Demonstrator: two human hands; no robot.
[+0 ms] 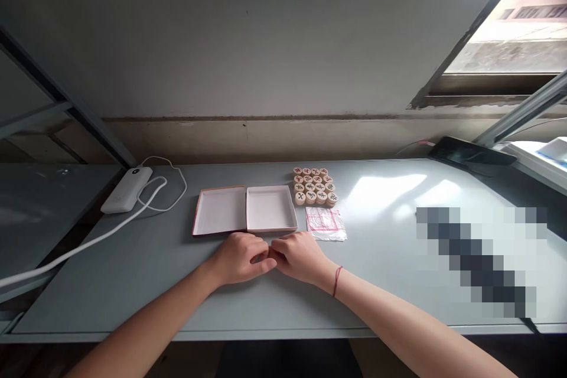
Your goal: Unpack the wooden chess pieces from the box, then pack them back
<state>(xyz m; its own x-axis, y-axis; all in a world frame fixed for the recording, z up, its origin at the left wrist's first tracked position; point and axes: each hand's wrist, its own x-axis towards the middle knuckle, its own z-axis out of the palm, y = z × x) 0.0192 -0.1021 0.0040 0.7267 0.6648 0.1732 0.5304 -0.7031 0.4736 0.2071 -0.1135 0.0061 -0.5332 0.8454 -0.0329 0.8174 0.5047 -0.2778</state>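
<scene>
My left hand (243,258) rests on the grey desk with its fingers curled and its thumb reaching toward the other hand. Against it, or nearly so, lies my right hand (297,255), fingers curled in, a thin red cord around the wrist. Nothing shows in either hand. Just beyond them are two shallow box halves, side by side: the left tray (220,211) and the right tray (271,208), both white inside with reddish edges. Round Chinese chess pieces (316,187) stand in neat stacked rows behind a folded clear plastic sheet (325,224) with red lines.
A white power bank (128,190) with a white cable sits at the desk's left. At the far right back corner lies a dark flat device (472,153). A pixelated dark long shape (478,269) covers the right side. Behind the desk rises a wall (266,41).
</scene>
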